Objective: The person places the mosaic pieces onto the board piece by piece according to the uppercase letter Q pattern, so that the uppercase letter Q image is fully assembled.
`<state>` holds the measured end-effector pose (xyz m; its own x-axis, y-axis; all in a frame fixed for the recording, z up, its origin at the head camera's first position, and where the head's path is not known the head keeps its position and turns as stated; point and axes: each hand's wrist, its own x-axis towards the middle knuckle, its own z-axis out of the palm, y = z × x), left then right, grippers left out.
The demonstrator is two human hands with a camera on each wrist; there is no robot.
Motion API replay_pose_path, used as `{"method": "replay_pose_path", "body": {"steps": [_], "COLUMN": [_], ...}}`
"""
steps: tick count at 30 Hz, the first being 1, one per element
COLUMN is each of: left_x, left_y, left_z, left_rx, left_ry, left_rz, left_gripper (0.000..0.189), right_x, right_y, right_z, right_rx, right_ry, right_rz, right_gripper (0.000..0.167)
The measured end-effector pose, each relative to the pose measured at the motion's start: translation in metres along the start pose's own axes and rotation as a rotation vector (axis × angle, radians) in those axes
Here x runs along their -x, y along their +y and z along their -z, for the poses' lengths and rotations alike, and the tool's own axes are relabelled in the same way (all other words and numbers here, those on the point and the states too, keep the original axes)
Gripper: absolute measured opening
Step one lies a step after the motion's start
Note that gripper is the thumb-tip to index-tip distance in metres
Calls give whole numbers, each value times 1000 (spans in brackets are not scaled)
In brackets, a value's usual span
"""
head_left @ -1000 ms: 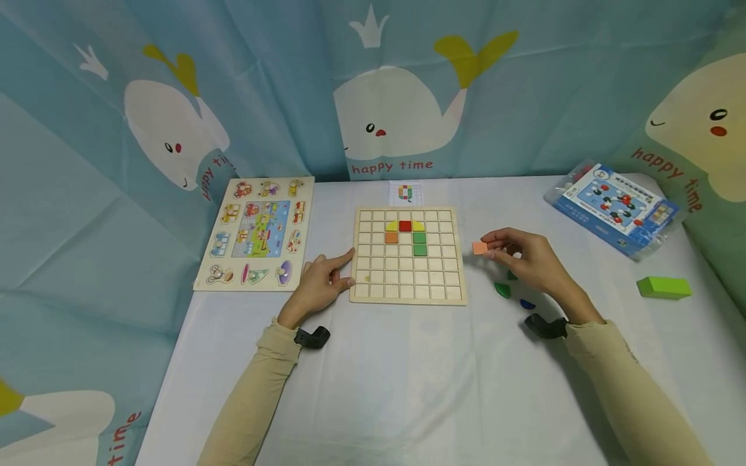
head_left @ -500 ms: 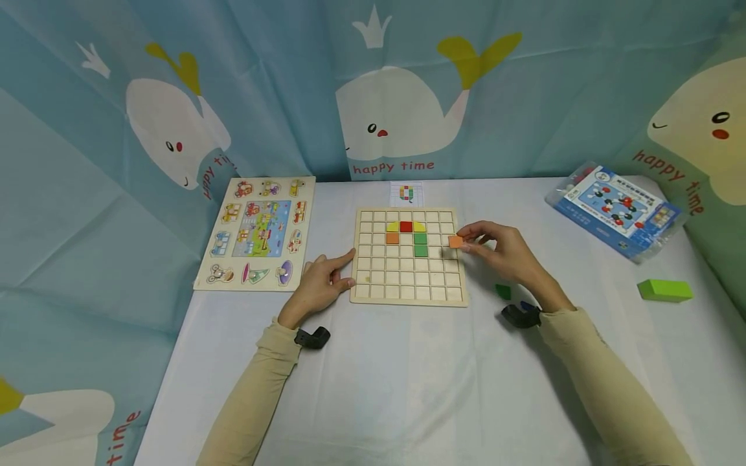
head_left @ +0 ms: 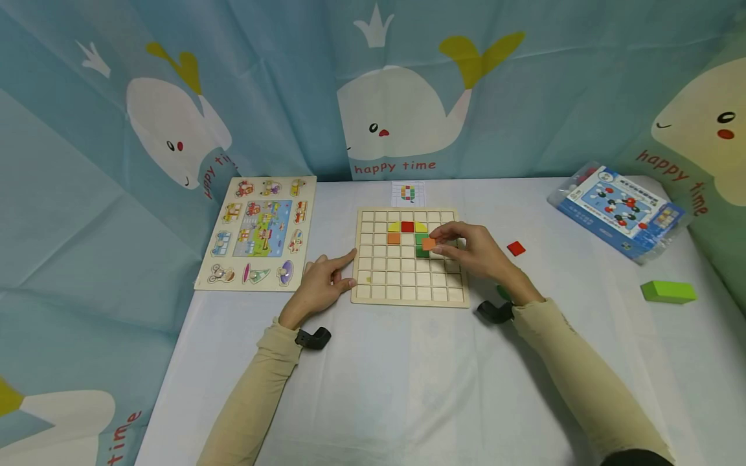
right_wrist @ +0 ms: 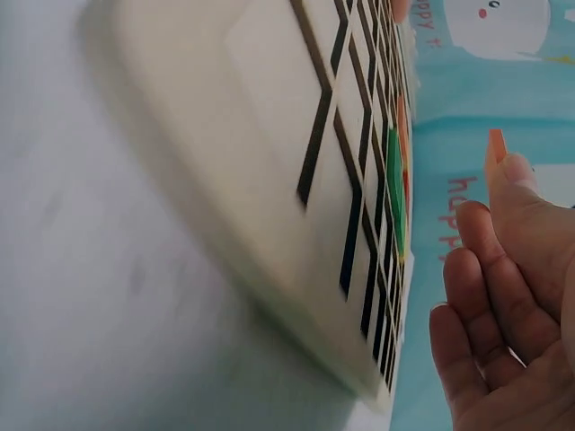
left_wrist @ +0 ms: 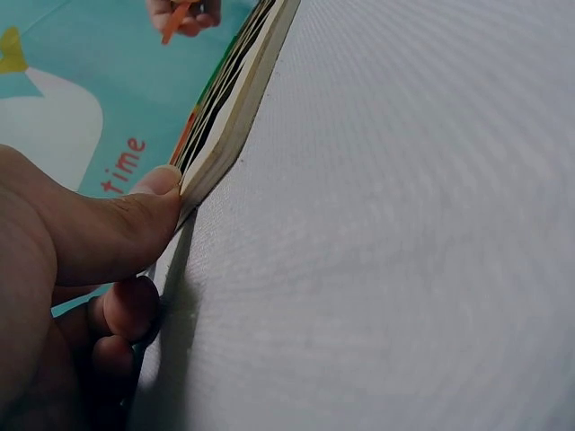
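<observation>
My right hand [head_left: 469,249] pinches an orange square tile [head_left: 429,244] between thumb and fingers, above the wooden grid board [head_left: 408,294]. In the right wrist view the orange tile [right_wrist: 496,151] is seen nearly edge-on, raised off the board. My left hand [head_left: 319,285] touches the board's left edge with index finger and thumb spread apart. Seen from the left wrist, the thumb [left_wrist: 117,224] presses on the board's edge. In the grid lie a red tile [head_left: 407,227], yellow pieces [head_left: 394,227] beside it, an orange tile [head_left: 394,239], and green tiles [head_left: 422,253] partly hidden by the held tile.
A small pattern card [head_left: 408,193] lies behind the board. To the left is a peg puzzle [head_left: 256,233]. A red tile [head_left: 516,248] and a partly hidden green piece [head_left: 503,292] lie right of the board. Farther right are a bagged blue box [head_left: 620,210] and a green block [head_left: 668,292].
My right hand has carried the orange tile leftward from beside the board to above the green tiles. The red tile on the table has come into sight. My left hand has stayed put.
</observation>
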<state>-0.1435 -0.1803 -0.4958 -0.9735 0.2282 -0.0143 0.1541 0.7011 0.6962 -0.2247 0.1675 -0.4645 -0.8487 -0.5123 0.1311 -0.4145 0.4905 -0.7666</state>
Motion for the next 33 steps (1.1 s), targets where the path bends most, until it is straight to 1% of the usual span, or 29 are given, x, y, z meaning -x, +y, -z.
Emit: {"method": "replay_pose_path", "body": {"steps": [6, 9, 16, 22, 26, 33], "left_x": [0, 1, 1, 0, 0, -1], "left_y": [1, 2, 1, 1, 1, 0], "left_z": [0, 1, 0, 0, 0, 0], "left_rx": [-4, 2, -12, -21, -24, -20], "left_ry": [-1, -2, 11, 12, 14, 15], "left_rz": [-1, 2, -16, -23, -28, -18], "left_gripper": [65, 65, 65, 66, 66, 66], "right_x": [-10, -14, -24, -30, -33, -37], "right_y": [-4, -8, -16, -21, -23, -28], "right_z": [-12, -17, -29, -38, -41, -46], "right_rx": [9, 36, 108, 178, 206, 248], "right_ry": [-11, -24, -30, -42, -56, -68], "right_rz": [33, 46, 120, 130, 112, 95], "right_gripper": [28, 27, 25, 25, 25, 24]}}
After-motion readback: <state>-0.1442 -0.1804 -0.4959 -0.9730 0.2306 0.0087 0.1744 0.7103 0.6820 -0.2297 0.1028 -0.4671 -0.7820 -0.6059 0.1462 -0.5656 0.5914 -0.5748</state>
